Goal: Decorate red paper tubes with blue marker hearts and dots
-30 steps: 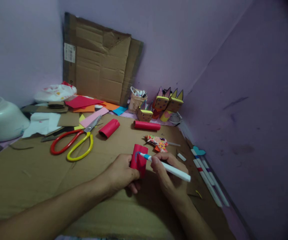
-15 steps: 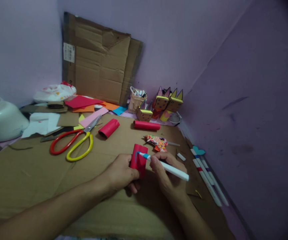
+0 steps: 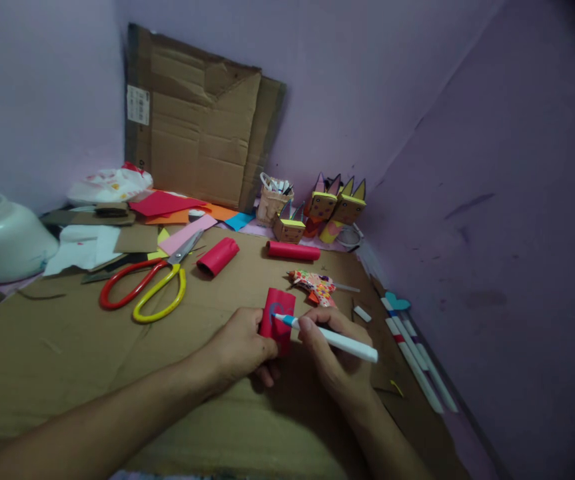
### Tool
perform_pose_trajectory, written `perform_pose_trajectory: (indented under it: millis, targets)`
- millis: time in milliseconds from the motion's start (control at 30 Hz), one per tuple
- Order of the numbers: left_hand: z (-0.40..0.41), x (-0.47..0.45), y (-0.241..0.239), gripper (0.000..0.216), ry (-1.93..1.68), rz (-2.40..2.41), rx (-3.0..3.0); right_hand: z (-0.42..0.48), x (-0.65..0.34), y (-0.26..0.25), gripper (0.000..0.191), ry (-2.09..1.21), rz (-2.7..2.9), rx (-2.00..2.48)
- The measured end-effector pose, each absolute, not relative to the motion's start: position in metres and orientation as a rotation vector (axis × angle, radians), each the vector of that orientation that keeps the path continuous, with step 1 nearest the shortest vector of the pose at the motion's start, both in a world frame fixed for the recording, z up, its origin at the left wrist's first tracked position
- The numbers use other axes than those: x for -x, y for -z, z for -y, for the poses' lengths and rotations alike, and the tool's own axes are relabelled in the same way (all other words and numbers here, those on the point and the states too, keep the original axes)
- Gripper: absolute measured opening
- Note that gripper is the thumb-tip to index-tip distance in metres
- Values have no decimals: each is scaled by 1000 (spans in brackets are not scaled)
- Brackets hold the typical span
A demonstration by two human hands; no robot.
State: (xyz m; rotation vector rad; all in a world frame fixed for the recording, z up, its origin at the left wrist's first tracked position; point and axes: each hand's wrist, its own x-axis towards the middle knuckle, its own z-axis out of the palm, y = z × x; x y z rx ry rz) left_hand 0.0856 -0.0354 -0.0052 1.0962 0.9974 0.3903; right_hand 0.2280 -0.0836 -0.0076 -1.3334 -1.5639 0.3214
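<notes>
My left hand is closed around a small red paper piece and holds it upright on the brown cardboard sheet. My right hand grips a white marker with a blue tip. The tip touches the red piece's face, where a blue curved line shows. Just behind my right hand lies a patterned folded paper shape.
Red-and-yellow scissors lie at the left. Two red paper rolls lie farther back. Paper animal figures and a small basket stand by the wall. Several markers line the right edge. A white bowl sits far left.
The marker tip has moved down a little on the red piece, and the blue line on it has grown. My left hand has stayed put.
</notes>
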Motion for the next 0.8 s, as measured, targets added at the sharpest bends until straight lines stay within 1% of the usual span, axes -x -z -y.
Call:
perform_pose_trajectory:
  millis: [467, 800]
  targets:
    - [36, -86, 4, 16, -382, -1014, -1101, 85, -229, 8, 19, -284, 1584, 1340]
    - [35, -86, 2, 21, -349, -1051, -1125, 82, -230, 12, 17, -280, 1511, 1376]
